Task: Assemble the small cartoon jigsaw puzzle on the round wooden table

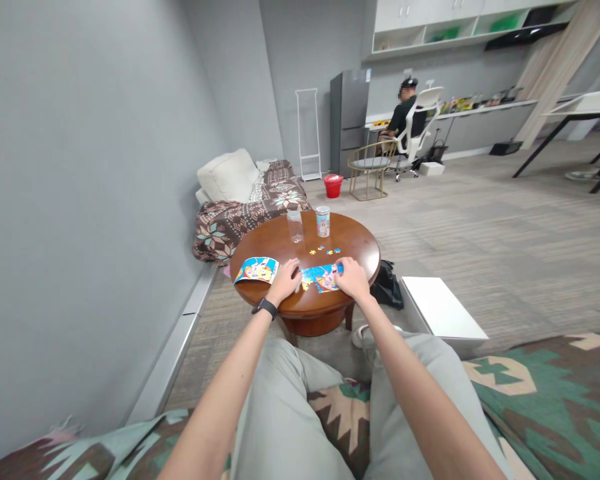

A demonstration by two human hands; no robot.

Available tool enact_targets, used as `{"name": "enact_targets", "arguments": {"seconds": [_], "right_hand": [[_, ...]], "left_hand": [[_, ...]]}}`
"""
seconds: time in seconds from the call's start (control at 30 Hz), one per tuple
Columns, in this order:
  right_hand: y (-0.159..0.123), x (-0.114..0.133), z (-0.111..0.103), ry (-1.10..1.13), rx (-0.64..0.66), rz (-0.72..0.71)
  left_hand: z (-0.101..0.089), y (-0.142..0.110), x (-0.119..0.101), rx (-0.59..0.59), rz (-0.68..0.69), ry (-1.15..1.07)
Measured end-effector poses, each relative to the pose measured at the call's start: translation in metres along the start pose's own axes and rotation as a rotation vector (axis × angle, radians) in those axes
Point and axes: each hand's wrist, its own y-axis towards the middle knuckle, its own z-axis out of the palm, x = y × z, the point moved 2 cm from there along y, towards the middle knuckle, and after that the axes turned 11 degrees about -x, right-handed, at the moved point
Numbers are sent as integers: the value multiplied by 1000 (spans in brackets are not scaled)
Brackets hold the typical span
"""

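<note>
The left hand (286, 280) and right hand (353, 279) curl loosely at either end of the partly joined puzzle (325, 277), the right touching it, whether gripping I cannot tell, its long axis crosswise on the counter (355, 239), nearside of the clear jar (295, 228).

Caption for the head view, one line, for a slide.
Left hand and right hand at a partly assembled puzzle on a round wooden table.

My view: evenly bright; pale glare on the glossy worktop (350, 244); wide-angle stretch toward edges; small details soft.
</note>
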Motion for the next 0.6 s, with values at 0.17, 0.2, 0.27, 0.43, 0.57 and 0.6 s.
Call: {"name": "enact_targets", "arguments": {"seconds": [0.17,0.2,0.27,0.43,0.57,0.6], "right_hand": [[-1,3,-1,-27,49,-56],[-1,3,0,-30,51,-54],[-1,2,2,-33,53,-50],[0,0,3,-23,36,-33],[0,1,2,0,30,-8],[0,1,2,2,28,-4]], "left_hand": [[10,-1,-1,125,-20,218],[10,-2,-2,136,-9,241],[10,-2,-2,132,13,262],[10,-1,2,54,19,203],[11,2,7,23,-11,94],[11,2,8,7,-21,69]]}}
